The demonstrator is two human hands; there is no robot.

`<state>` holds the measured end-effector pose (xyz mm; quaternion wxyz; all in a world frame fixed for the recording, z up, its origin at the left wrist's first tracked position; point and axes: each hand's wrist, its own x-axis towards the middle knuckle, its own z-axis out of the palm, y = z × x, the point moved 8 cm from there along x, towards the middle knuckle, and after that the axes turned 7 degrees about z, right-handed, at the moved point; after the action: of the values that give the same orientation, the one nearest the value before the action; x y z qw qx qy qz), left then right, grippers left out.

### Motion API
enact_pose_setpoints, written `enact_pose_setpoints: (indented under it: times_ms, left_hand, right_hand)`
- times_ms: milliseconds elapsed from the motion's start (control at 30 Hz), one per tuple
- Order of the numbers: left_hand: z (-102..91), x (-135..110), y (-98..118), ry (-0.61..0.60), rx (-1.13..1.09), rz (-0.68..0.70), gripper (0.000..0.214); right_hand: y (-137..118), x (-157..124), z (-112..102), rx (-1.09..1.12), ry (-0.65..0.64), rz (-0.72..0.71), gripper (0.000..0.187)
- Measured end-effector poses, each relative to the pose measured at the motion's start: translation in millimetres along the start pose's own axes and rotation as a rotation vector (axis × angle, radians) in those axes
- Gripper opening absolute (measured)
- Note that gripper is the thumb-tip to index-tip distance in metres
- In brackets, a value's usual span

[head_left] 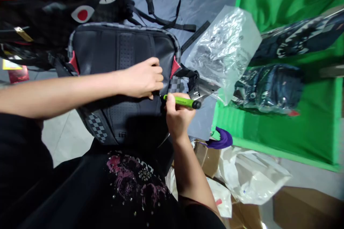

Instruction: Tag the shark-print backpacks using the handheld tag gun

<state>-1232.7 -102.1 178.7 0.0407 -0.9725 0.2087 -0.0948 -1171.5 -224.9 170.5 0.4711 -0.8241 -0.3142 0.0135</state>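
A black backpack (139, 48) with checkered edging and red corner tabs lies before me, its padded back panel facing up. My left hand (146, 78) rests across its middle, fingers curled down and gripping the panel's material. Just to the right, my right hand (179, 112) holds a green pen-shaped tool (179, 100) with a black end. The tool's thin tip points left at the bag's side, close to my left fingertips. What the tip touches is too small to make out.
Dark bags with a shark-face print (83, 14) are piled at the upper left. A clear plastic bag (225, 42) lies right of the backpack. Wrapped blue bags (271, 85) lie in a green bin (285, 150). Below are white plastic bags (249, 175) and cardboard (303, 207).
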Motion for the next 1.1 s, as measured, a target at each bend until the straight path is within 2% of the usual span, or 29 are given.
enact_pose_setpoints:
  times_ms: [33, 100, 200, 300, 400, 467, 500, 567, 667, 733, 767, 833, 900, 967, 1033, 1100]
  left_hand:
    - [-0.3, 4, -5, -0.07, 0.003, 0.028, 0.029]
    - [-2.5, 9, -15, -0.202, -0.003, -0.004, 0.03]
    - [-25.4, 5, -13, -0.266, 0.024, -0.105, 0.031]
    - [-79.1, -17, 13, -0.16, 0.109, -0.214, 0.034]
    - [-140.2, -52, 45, -0.009, 0.13, -0.344, 0.04]
    - [-163.3, -74, 64, 0.08, 0.081, -0.442, 0.044]
    - [-165.5, -82, 72, 0.12, 0.047, -0.493, 0.043]
    - [-150.3, -92, 85, 0.188, -0.023, -0.582, 0.04]
    - [-99.3, -89, 90, 0.22, -0.116, -0.665, 0.036]
    - [-72.0, -83, 86, 0.191, -0.191, -0.667, 0.033]
    - [-66.3, -81, 82, 0.175, -0.231, -0.65, 0.03]
    - [-76.5, -85, 69, 0.212, -0.235, -0.629, 0.026]
    - [-100.6, -90, 50, 0.283, -0.14, -0.595, 0.031]
    - [-110.1, -85, 32, 0.248, -0.054, -0.52, 0.062]
    - [-94.3, -71, 14, 0.111, -0.058, -0.444, 0.095]
    - [-69.0, -56, -3, 0.008, -0.076, -0.437, 0.104]
  right_hand:
    - [2, -4, -1, 0.04, -0.019, 0.011, 0.028]
    - [3, -15, -4, 0.116, -0.029, 0.017, 0.026]
    - [-14, -36, -11, 0.169, -0.027, -0.1, 0.033]
    - [-60, -57, -25, 0.108, 0.039, -0.336, 0.041]
    - [-111, -72, -42, -0.017, 0.082, -0.524, 0.04]
    - [-132, -76, -48, -0.094, 0.032, -0.616, 0.037]
    - [-137, -78, -49, -0.111, 0.001, -0.669, 0.036]
    - [-134, -79, -47, -0.107, -0.05, -0.796, 0.031]
    - [-107, -75, -27, -0.155, -0.129, -0.958, 0.025]
    - [-88, -69, -13, -0.213, -0.162, -0.98, 0.024]
    - [-81, -67, -10, -0.223, -0.16, -0.969, 0.024]
    - [-76, -67, -8, -0.204, -0.131, -0.939, 0.026]
    - [-79, -72, -8, -0.177, -0.107, -0.93, 0.03]
    - [-83, -79, -5, -0.182, -0.104, -0.93, 0.032]
    - [-85, -83, -1, -0.182, -0.094, -0.886, 0.032]
    - [-84, -86, 1, -0.161, -0.099, -0.815, 0.029]
